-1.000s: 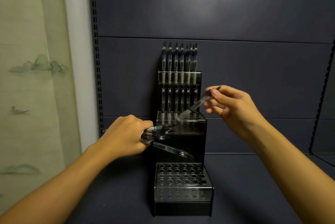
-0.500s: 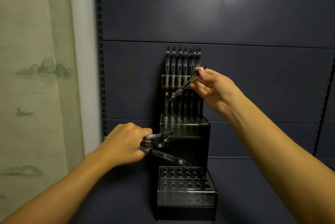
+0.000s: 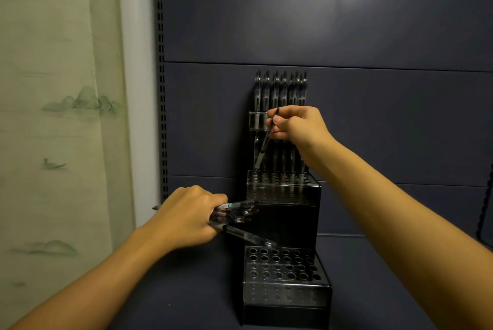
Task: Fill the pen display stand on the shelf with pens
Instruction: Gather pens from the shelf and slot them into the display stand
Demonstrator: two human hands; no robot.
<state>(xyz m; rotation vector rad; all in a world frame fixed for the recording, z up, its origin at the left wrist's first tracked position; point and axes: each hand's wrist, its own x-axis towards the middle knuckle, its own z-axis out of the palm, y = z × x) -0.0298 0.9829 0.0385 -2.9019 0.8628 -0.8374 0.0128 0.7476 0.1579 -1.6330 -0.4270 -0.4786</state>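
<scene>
A black stepped pen display stand (image 3: 282, 223) stands on the dark shelf against the back panel. Its back row holds several upright pens (image 3: 280, 89); the holes of the low front tier (image 3: 282, 265) are bare. My right hand (image 3: 298, 126) pinches one pen (image 3: 262, 148) nearly upright, tip down over a hole at the left end of the upper tier. My left hand (image 3: 186, 217) grips a bundle of pens (image 3: 237, 216) to the left of the stand, their ends pointing right.
The dark shelf floor (image 3: 373, 289) spreads around the stand. A slotted upright rail (image 3: 161, 89) runs up the left side of the dark back panel. A pale curtain with mountain prints (image 3: 58, 116) hangs at the far left.
My right hand swung its pen from a slant to nearly upright and brought it down and left, tip over the upper tier's left hole. My left hand stayed put with its bundle.
</scene>
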